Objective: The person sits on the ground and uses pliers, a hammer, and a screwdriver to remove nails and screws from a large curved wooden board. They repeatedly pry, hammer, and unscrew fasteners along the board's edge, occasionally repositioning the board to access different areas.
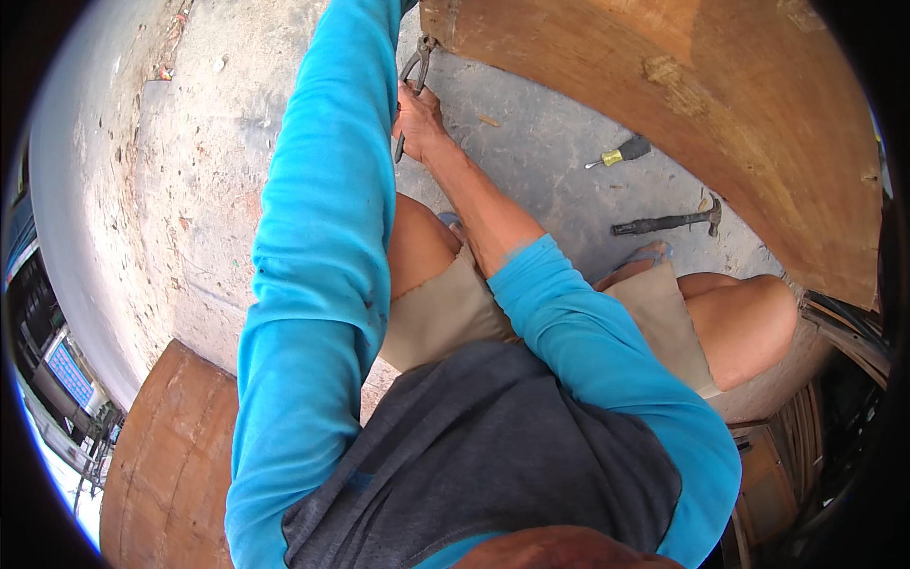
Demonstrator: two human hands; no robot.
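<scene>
My right hand (419,119) is closed around the handles of metal pincers (423,57). The head of the pincers is at the near left corner of a large brown wooden panel (607,57); whether the jaws grip anything there is too small to tell. My left arm (327,190), in a blue sleeve, stretches straight up to the top of the view beside that same corner. The left hand itself lies beyond the upper edge, so its fingers do not show.
On the grey concrete floor (531,161) right of my hand lie a screwdriver (621,152) with a yellow and black handle and a claw hammer (668,223). Another brown wooden piece (171,455) rests at the lower left. Wooden parts (763,484) are stacked at the lower right.
</scene>
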